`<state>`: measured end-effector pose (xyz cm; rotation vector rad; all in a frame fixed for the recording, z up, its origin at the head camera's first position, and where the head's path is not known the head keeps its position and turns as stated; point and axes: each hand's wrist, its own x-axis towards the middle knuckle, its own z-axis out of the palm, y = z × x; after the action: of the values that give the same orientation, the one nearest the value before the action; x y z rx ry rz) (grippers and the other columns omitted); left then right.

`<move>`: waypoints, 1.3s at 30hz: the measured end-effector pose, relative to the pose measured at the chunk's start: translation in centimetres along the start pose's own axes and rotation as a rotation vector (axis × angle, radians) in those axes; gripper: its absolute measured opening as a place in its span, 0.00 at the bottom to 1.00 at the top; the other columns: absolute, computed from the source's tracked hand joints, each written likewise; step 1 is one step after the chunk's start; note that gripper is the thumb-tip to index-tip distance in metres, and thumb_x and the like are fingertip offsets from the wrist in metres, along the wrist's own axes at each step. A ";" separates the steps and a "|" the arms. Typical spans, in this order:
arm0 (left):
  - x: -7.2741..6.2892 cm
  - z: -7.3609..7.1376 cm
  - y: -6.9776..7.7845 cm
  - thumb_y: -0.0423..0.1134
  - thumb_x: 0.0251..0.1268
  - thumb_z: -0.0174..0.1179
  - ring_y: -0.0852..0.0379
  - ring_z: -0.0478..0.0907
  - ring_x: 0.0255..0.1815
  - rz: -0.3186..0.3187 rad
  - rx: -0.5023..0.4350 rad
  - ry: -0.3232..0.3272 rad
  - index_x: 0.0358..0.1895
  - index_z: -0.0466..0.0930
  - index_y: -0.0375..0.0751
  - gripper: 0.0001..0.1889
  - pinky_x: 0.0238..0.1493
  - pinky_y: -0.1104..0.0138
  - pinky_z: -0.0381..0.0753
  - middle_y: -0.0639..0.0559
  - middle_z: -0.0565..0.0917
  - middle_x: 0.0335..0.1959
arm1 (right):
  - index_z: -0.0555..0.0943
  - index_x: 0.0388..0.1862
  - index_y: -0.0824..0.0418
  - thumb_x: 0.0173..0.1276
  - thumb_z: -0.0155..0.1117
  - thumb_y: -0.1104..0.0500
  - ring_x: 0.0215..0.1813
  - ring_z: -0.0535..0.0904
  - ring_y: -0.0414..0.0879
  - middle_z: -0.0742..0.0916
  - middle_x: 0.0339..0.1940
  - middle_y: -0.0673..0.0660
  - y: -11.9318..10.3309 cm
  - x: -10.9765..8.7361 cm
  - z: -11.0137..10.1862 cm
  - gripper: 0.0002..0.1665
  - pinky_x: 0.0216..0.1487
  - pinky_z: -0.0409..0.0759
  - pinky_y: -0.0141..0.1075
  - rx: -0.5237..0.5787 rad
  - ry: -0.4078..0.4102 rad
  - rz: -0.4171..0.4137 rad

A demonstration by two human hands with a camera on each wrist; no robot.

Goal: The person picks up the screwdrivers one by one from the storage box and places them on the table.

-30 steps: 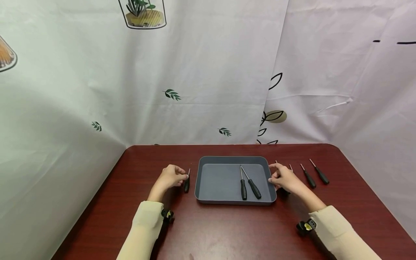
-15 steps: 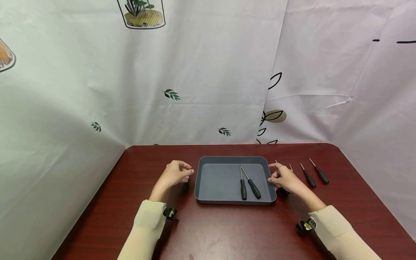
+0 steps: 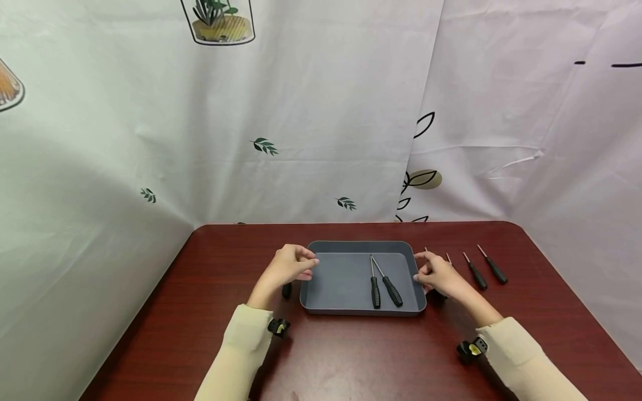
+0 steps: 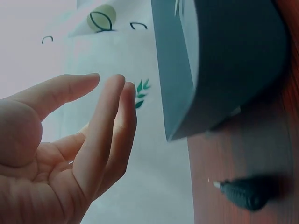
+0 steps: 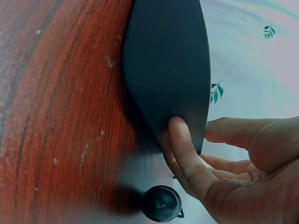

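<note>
A grey rectangular tray [image 3: 336,284] lies on the table, with two black-handled screwdrivers [image 3: 393,292] in its right half, their tips close together. My left hand [image 3: 287,268] is raised at the tray's left rim. In the left wrist view its thumb and fingers [image 4: 98,135] are loosely bent, apart, with nothing between them. Below and behind it, a screwdriver [image 4: 245,192] lies on the table left of the tray, partly hidden in the head view. My right hand [image 3: 441,274] pinches the tray's right wall, thumb at the rim and fingers [image 5: 184,144] against the outside.
Two more screwdrivers [image 3: 494,267] lie to the right of the right hand. Others lie partly hidden beneath that hand, one showing its handle end [image 5: 161,204] in the right wrist view. A printed white cloth [image 3: 311,111] hangs behind the reddish-brown table [image 3: 361,356].
My left hand has moved away from the screwdriver on the left, rising and going right to the tray's left rim. The right hand and the tray have stayed put.
</note>
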<state>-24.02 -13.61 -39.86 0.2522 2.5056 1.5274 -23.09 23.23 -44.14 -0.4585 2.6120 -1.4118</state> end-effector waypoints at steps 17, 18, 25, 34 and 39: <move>1.6 4.1 1.6 0.31 0.68 0.64 0.42 0.87 0.35 0.020 -0.077 -0.084 0.53 0.79 0.23 0.15 0.36 0.61 0.89 0.29 0.84 0.40 | 0.61 0.64 0.86 0.66 0.62 0.76 0.21 0.80 0.51 0.83 0.26 0.62 -0.1 0.0 -0.1 0.31 0.25 0.85 0.47 0.012 0.005 0.009; 1.7 4.4 1.6 0.31 0.68 0.64 0.44 0.88 0.34 0.020 -0.077 -0.088 0.53 0.79 0.23 0.16 0.37 0.60 0.89 0.29 0.84 0.40 | 0.61 0.64 0.86 0.66 0.62 0.76 0.21 0.80 0.51 0.83 0.26 0.62 -0.1 -0.1 -0.1 0.31 0.25 0.85 0.47 0.012 0.006 0.008; 2.2 5.9 1.7 0.32 0.67 0.65 0.50 0.87 0.28 -0.026 -0.103 -0.104 0.48 0.82 0.27 0.12 0.35 0.59 0.89 0.30 0.85 0.38 | 0.61 0.64 0.86 0.67 0.61 0.75 0.21 0.80 0.51 0.83 0.26 0.62 -0.1 -0.1 0.1 0.31 0.25 0.85 0.45 0.009 0.005 0.012; 2.8 7.8 1.4 0.29 0.66 0.64 0.49 0.87 0.27 -0.040 -0.132 -0.119 0.45 0.82 0.26 0.09 0.31 0.63 0.89 0.31 0.86 0.38 | 0.61 0.64 0.87 0.66 0.61 0.76 0.21 0.80 0.51 0.83 0.26 0.64 -0.1 -0.1 0.1 0.31 0.25 0.85 0.44 0.019 0.003 0.008; 3.2 9.2 1.3 0.30 0.64 0.66 0.48 0.87 0.26 -0.068 -0.140 -0.100 0.43 0.83 0.26 0.09 0.28 0.64 0.88 0.32 0.86 0.34 | 0.62 0.63 0.87 0.66 0.61 0.76 0.21 0.80 0.51 0.83 0.26 0.64 0.0 -0.1 0.1 0.31 0.25 0.85 0.45 0.018 0.008 0.005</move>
<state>-24.76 -4.36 -43.05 0.2137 2.2962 1.6123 -22.99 23.20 -44.18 -0.4447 2.6025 -1.4381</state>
